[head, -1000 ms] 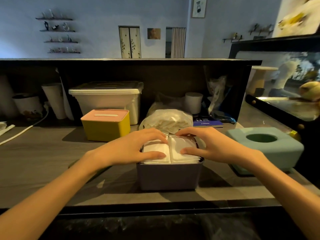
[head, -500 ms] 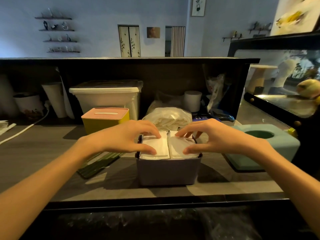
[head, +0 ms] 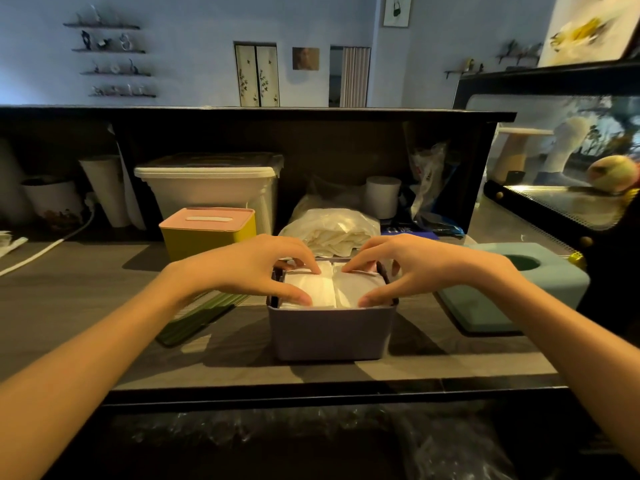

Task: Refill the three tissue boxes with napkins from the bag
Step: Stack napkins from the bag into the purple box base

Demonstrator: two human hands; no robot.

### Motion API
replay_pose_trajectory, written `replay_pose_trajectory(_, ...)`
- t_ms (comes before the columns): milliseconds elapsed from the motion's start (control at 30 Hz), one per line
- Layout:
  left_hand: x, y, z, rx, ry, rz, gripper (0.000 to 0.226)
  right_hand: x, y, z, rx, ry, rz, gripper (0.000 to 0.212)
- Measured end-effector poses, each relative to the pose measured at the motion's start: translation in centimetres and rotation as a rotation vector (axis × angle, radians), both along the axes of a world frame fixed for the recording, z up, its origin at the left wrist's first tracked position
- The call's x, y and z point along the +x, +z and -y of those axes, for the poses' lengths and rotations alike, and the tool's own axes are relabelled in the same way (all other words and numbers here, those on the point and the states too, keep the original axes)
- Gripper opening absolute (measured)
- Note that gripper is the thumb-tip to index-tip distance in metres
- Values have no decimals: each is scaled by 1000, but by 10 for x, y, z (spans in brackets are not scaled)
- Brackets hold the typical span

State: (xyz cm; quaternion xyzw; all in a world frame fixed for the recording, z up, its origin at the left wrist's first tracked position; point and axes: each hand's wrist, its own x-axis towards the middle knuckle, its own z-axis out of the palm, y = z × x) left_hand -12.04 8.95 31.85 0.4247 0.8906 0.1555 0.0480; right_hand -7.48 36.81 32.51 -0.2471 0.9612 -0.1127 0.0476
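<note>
Change: since a second ago both my hands have arched up; fingertips now press where palms lay flatter.
Worktop (head: pixel 104 327): carries everything listed.
Purple box (head: pixel 330 332): nearest me, lid off, two stacks of napkins (head: pixel 325 289) side by side, about level with the rim.
Left hand (head: pixel 252 268): grip apart, thumb and fingertips pressing the left stack.
Right hand (head: pixel 412 266): grip apart, same on the right stack.
Green lid (head: pixel 197 315): flat, left of the purple box.
Method: I judge even downward pressure at the corners best, so the lid seats without creasing.
Teal box (head: pixel 512 289): right, round opening up.
Yellow box (head: pixel 207 230): farther left, pink lid on.
Bag (head: pixel 332 230): behind the purple box, napkins remaining.
</note>
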Motion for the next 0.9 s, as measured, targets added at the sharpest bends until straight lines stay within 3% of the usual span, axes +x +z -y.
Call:
replay_pose_trajectory(100, 9, 9, 7, 131, 34, 28, 50, 2, 6, 1, -96, 7, -51, 57)
replay_pose_trajectory(233, 10, 17, 26, 347, 157, -85, 21, 5, 15, 3, -282, -13, -118, 50)
replay_pose_trajectory(333, -9, 3, 53, 164, 283, -148, 13, 4, 17, 9, -343, -43, -142, 53)
replay_pose_trajectory(433, -26, -27, 72, -156, 465, -26, 32, 2, 14, 16, -358, -46, -160, 45)
replay_pose_trajectory(533, -30, -47, 80, -251, 579, 47, 42, 1, 10, 22, -364, -46, -168, 41)
replay_pose_trajectory(767, -28, -60, 79, -200, 692, 72, 56, 0, 3, 23, -415, -91, -217, 41)
replay_pose_trajectory(900, -19, -34, 81, 77, 693, 57, 81, -1, 9, 19, -484, -143, -302, 38)
